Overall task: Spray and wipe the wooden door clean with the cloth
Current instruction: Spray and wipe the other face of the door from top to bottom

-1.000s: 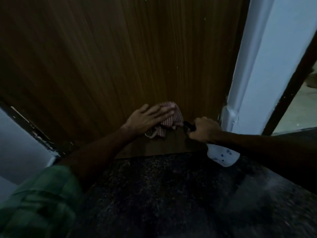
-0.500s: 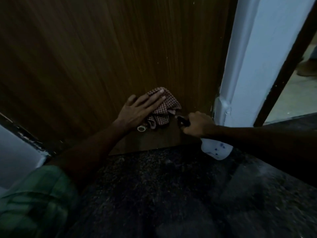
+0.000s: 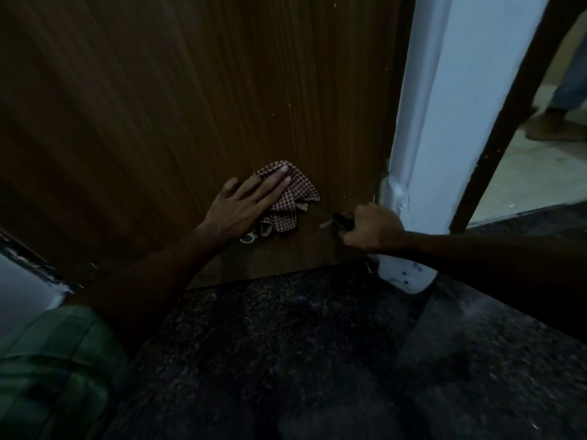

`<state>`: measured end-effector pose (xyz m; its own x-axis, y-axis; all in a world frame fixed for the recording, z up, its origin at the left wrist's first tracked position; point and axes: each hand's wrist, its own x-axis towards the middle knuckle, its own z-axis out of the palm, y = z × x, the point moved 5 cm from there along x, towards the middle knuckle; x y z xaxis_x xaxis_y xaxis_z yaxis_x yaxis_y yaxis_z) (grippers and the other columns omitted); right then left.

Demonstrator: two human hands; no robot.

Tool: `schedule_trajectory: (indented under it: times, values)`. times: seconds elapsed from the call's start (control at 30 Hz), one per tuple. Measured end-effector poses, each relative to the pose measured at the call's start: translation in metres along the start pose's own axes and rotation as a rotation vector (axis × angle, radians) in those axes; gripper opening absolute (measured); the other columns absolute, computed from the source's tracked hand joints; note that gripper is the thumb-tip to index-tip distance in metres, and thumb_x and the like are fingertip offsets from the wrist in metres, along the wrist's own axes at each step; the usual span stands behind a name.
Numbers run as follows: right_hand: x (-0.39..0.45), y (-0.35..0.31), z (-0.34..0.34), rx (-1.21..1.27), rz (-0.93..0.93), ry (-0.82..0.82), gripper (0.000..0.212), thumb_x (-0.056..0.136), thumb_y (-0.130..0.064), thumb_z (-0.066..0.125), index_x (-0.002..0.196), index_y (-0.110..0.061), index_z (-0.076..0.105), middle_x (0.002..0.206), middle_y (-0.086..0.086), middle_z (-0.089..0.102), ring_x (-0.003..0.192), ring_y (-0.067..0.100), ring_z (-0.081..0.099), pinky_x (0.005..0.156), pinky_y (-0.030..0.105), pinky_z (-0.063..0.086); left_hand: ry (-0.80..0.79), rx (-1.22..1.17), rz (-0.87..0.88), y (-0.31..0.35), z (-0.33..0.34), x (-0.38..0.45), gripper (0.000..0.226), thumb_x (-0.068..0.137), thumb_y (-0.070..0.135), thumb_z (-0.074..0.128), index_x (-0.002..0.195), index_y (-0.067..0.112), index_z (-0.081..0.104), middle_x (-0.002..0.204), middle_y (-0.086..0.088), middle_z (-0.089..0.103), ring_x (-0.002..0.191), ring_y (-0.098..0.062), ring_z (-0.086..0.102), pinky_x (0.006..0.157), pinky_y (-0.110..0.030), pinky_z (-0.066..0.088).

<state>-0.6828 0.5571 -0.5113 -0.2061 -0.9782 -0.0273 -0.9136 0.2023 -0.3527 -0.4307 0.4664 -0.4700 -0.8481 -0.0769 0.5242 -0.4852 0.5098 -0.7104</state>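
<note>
Down at the near edge, a green checked sleeve (image 3: 47,369) fills the lower left corner, and the dark speckled floor (image 3: 286,360) spreads across the bottom of the view. Up from there, two bare forearms reach in towards the door's foot. On the right side, the right hand (image 3: 370,228) is clenched round the top of a spray bottle (image 3: 408,276); its white body hangs below the wrist, just above the floor and close to the base of the pale blue-white wall edge (image 3: 444,138). The black nozzle (image 3: 341,219) pokes out leftward from the fist, aimed along the low part of the door. Whether a finger is squeezing the trigger, one cannot tell. Over to the left hand (image 3: 244,208) now: fingers straight and spread, palm flat, pressing the red-and-white checked cloth (image 3: 292,201) against the wooden door (image 3: 190,106). The cloth sits bunched low on the panel, near the door's right edge, its folds trailing down below the fingers. A small pale ring shape shows just under the heel of that hand. Beyond, the brown grain runs up out of view. Far right, through an opening past a dark frame (image 3: 508,115), a lighter floor (image 3: 524,179) and someone's foot (image 3: 552,125) appear.
</note>
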Motion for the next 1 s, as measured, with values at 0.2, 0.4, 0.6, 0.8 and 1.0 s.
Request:
schedule_trajectory:
  times: [0.2, 0.4, 0.6, 0.8, 1.0]
  values:
    - [-0.008, 0.009, -0.007, -0.036, 0.007, 0.000, 0.032, 0.085, -0.045, 0.070, 0.075, -0.019, 0.055, 0.078, 0.001, 0.060, 0.068, 0.018, 0.058, 0.059, 0.025, 0.043, -0.052, -0.034, 0.077, 0.033, 0.007, 0.022, 0.056, 0.113, 0.017, 0.033, 0.168, 0.021, 0.020, 0.174, 0.002, 0.019, 0.130, -0.017, 0.057, 0.095, -0.038, 0.036]
    - [-0.013, 0.022, -0.009, 0.081, 0.022, 0.043, 0.036, 0.086, -0.051, 0.069, 0.078, -0.016, 0.062, 0.077, 0.000, 0.064, 0.073, 0.021, 0.065, 0.059, 0.026, 0.043, -0.169, -0.075, 0.428, 0.108, 0.046, 0.048, 0.072, 0.100, 0.033, 0.058, 0.165, 0.023, 0.030, 0.174, 0.000, 0.021, 0.139, -0.021, 0.038, 0.102, -0.040, 0.031]
    - [-0.018, 0.030, -0.006, 0.117, 0.060, 0.039, 0.026, 0.088, -0.043, 0.067, 0.081, -0.020, 0.057, 0.080, 0.002, 0.060, 0.081, 0.026, 0.066, 0.067, 0.028, 0.043, -0.189, -0.053, 0.389, 0.099, 0.034, 0.093, 0.071, 0.102, 0.027, 0.035, 0.169, 0.023, 0.011, 0.176, 0.001, 0.006, 0.148, -0.022, 0.030, 0.105, -0.040, 0.026]
    - [-0.020, 0.043, 0.000, 0.183, 0.110, 0.081, 0.030, 0.090, -0.042, 0.066, 0.070, -0.022, 0.053, 0.074, -0.003, 0.058, 0.079, 0.024, 0.065, 0.066, 0.028, 0.046, -0.176, -0.090, 0.335, 0.131, 0.040, 0.088, 0.069, 0.102, 0.034, 0.048, 0.166, 0.026, 0.025, 0.175, 0.004, 0.018, 0.148, -0.021, 0.039, 0.102, -0.044, 0.028]
    - [-0.020, 0.053, 0.005, 0.204, 0.158, 0.109, 0.036, 0.082, -0.056, 0.059, 0.075, -0.020, 0.059, 0.079, 0.001, 0.064, 0.079, 0.026, 0.067, 0.068, 0.031, 0.049, -0.249, -0.021, 0.582, 0.138, 0.054, 0.100, 0.069, 0.102, 0.035, 0.045, 0.167, 0.026, 0.022, 0.174, 0.005, 0.018, 0.150, -0.022, 0.024, 0.105, -0.040, 0.026]
